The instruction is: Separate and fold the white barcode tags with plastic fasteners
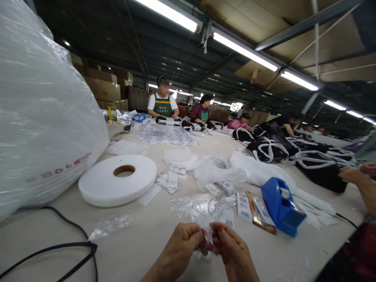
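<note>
One huge plastic sack point(44, 109) at left, white tape roll point(117, 179) beside it, blue tape dispenser point(281, 205) at right. Nearest, left hand point(179, 248) and right hand point(233, 252), fingertips pinched together on small clear plastic bag point(205, 213).

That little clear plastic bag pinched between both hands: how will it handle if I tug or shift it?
The clear plastic bag looks thin and crinkled, so probably floppy. It appears light, hanging from the left hand and right hand without sagging them. Its glossy film suggests it may be slippery, so a fingertip pinch seems wise.
</note>
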A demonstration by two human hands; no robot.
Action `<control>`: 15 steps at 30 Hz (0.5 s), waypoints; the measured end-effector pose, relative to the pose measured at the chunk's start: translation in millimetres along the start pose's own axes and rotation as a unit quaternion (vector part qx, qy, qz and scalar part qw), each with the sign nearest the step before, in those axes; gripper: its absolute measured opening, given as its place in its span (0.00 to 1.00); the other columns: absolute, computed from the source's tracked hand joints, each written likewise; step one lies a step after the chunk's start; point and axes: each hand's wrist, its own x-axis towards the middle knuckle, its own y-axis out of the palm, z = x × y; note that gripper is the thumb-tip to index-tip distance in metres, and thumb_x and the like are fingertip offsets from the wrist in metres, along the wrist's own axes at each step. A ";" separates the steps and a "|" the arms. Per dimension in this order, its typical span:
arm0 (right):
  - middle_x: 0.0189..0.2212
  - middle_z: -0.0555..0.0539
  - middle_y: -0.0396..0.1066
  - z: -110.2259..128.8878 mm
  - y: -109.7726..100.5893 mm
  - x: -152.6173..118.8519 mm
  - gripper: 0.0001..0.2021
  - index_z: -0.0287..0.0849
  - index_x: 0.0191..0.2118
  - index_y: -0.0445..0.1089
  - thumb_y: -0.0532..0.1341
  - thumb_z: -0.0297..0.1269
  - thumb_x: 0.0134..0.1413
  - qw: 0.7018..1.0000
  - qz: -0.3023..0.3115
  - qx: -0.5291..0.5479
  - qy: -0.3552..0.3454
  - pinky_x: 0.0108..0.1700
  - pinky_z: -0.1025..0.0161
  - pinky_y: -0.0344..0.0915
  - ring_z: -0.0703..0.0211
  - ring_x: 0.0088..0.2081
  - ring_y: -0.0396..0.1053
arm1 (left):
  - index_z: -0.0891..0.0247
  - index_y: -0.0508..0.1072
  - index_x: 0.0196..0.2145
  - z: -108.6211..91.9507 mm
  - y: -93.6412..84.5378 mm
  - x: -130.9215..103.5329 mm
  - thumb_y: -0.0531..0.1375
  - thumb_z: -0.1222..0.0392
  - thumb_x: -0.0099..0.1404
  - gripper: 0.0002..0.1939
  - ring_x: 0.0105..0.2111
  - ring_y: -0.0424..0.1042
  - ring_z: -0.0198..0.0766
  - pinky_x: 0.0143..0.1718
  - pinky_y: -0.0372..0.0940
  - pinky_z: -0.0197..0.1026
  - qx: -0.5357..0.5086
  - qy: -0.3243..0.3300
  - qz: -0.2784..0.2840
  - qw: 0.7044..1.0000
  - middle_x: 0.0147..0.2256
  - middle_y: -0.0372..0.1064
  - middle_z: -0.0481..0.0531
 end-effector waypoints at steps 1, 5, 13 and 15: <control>0.20 0.51 0.69 -0.4 -0.5 -0.4 0.17 0.41 0.30 0.75 0.70 0.47 0.33 1.000 -0.008 -0.014 -0.008 0.25 0.67 0.56 0.66 0.21 0.61 | 0.67 0.75 0.19 0.2 0.3 0.4 0.56 0.58 0.54 0.13 0.21 0.64 0.32 0.27 0.57 0.35 0.004 -0.001 0.002 1.000 0.18 0.70 0.49; 0.19 0.51 0.70 -3.2 5.7 -1.8 0.15 0.41 0.27 0.74 0.70 0.45 0.31 0.998 -0.004 -0.054 -0.034 0.25 0.67 0.55 0.64 0.21 0.61 | 0.67 0.73 0.17 1.2 -1.3 3.7 0.58 0.64 0.49 0.08 0.21 0.65 0.33 0.27 0.59 0.35 0.022 -0.005 -0.036 0.999 0.17 0.69 0.48; 0.13 0.55 0.64 -12.7 16.1 -5.0 0.11 0.41 0.22 0.74 0.71 0.41 0.30 0.999 0.023 -0.029 -0.011 0.25 0.69 0.55 0.67 0.20 0.58 | 0.64 0.64 0.13 11.9 -7.3 7.1 0.63 0.68 0.38 0.09 0.17 0.61 0.31 0.21 0.54 0.34 0.023 -0.038 -0.130 0.991 0.12 0.63 0.43; 0.13 0.54 0.64 -13.9 15.6 -5.9 0.11 0.40 0.21 0.74 0.70 0.42 0.32 0.999 0.027 -0.038 -0.012 0.25 0.68 0.55 0.66 0.20 0.59 | 0.64 0.63 0.13 13.6 -6.5 7.2 0.63 0.68 0.37 0.10 0.17 0.61 0.32 0.21 0.54 0.35 0.024 -0.047 -0.126 0.991 0.12 0.63 0.43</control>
